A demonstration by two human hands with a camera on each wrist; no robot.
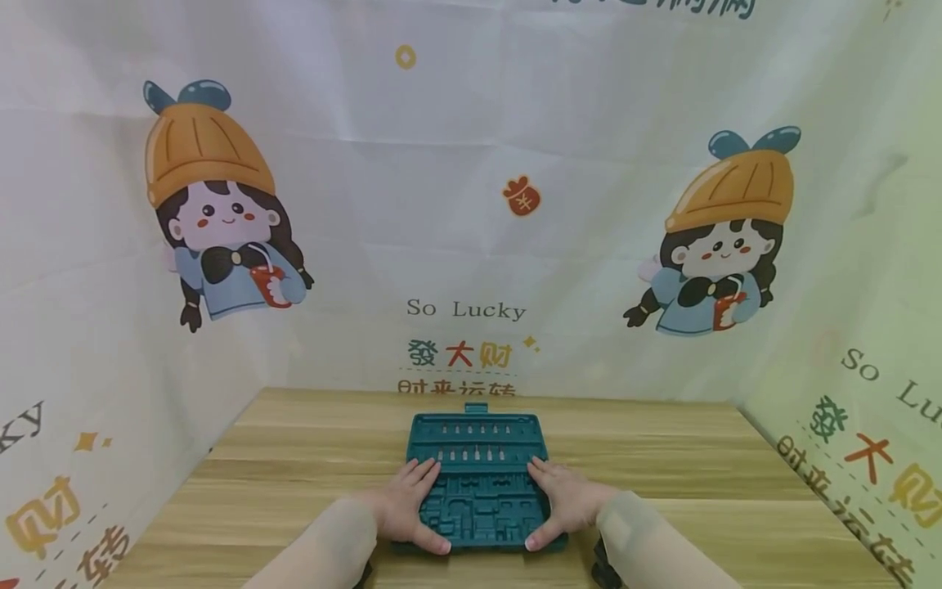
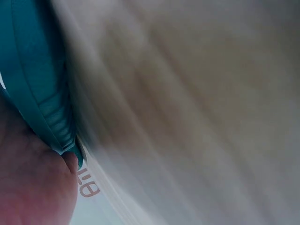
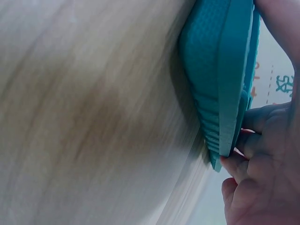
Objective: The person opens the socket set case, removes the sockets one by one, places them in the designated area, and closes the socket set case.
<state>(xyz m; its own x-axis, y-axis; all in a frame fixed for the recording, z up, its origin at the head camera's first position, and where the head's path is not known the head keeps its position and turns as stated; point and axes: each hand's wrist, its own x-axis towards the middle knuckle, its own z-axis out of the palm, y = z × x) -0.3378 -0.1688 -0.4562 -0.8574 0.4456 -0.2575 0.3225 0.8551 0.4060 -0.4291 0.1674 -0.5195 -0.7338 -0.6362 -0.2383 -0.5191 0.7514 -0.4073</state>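
Observation:
A teal plastic tool case [image 1: 486,511] lies open on the wooden table, its moulded recesses facing up. Two rows of small metal bits [image 1: 474,452] sit in its far part. My left hand [image 1: 405,503] rests along the case's left side, fingers spread on the rim and thumb over the near left corner. On the opposite side, my right hand [image 1: 574,501] mirrors it, thumb at the near right corner. The right wrist view shows its fingertips touching the case's upper rim, none of them under the case. In the left wrist view, part of the left hand overlaps the case's side.
The wooden table [image 1: 309,458] extends to both sides of the case. A printed cloth [image 1: 456,229] with cartoon figures and lettering hangs behind the table and along both sides. A latch tab [image 1: 476,407] sticks out from the case's far edge.

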